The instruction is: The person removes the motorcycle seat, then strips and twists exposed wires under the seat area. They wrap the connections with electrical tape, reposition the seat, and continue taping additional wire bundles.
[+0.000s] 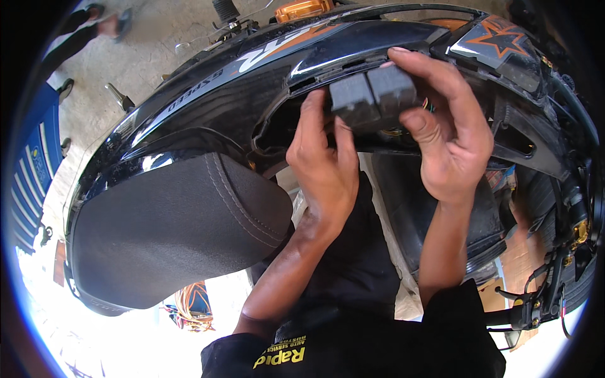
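Two dark grey, box-shaped parts are held side by side in front of an opening in a motorcycle's black bodywork. My left hand [324,157] is closed at the left box [354,97], its thumb at the lower edge and its fingers at the side. My right hand [457,126] curls round the right box [392,89], fingertips above and thumb below. Thin coloured wires [428,105] show beside the right box. Behind the boxes, the dark opening [277,129] is partly hidden by them and by my hands. I cannot make out exactly what the boxes are.
A black seat [170,220] lies to the left. The glossy tank cover [378,44] curves across the far side. Handlebar parts [535,305] stand at the lower right. A blue cabinet [34,164], a coil of orange cable [192,305] and another person's legs [72,50] are farther off.
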### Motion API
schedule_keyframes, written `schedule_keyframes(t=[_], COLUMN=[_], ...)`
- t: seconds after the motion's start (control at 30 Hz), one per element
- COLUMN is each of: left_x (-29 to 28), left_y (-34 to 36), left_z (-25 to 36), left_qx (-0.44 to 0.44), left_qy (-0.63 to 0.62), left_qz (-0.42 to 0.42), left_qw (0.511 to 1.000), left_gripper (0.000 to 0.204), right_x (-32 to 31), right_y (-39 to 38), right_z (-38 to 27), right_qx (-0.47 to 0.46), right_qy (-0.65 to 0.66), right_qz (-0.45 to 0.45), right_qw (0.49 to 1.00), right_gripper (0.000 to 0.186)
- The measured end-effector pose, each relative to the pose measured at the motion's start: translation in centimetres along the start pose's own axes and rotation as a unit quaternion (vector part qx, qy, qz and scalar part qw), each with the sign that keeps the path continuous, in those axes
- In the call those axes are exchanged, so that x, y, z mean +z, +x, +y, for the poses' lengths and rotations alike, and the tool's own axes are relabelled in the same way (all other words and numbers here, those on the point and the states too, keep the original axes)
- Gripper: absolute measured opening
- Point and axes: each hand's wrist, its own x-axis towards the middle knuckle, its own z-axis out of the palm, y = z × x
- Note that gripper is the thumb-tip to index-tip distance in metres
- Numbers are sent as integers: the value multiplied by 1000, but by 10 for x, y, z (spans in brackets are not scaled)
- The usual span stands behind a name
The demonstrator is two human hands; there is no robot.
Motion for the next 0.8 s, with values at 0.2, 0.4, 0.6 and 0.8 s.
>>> schedule_keyframes(t=[0.2,0.4,0.6,0.8], left_x=[-4,-6,18,34], left_y=[-8,-6,-13,-8], left_z=[-11,-1,1,4], left_qx=[80,154,186,184], left_qy=[72,248,46,-22], left_qz=[31,-24,-53,-9], left_qw=[994,956,980,983], left_gripper=[39,46,58,44], right_x=[4,13,22,-7], right_y=[-1,-6,-7,-11], right_z=[14,16,14,17], right_qx=[-26,-26,-33,-31], right_qy=[30,162,200,159], right_qz=[166,222,232,217], right_qw=[985,961,951,963], right_gripper=[44,52,54,51])
